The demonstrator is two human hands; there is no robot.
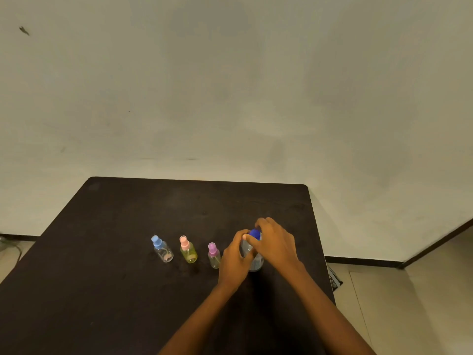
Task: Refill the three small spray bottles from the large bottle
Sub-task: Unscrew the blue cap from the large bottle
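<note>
Head view looks forward and down, near, over the table (107,226).

Left hand (234,254) curled round the large bottle (256,263), right hand (275,242) curled over its blue cap (255,234).

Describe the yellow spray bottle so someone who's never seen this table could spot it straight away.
On the dark table, three small spray bottles stand in a row, left of the large bottle. The yellow spray bottle is the middle one, between the blue-capped bottle and the purple-capped bottle. Only it has a yellow-green body and pink cap.
</note>
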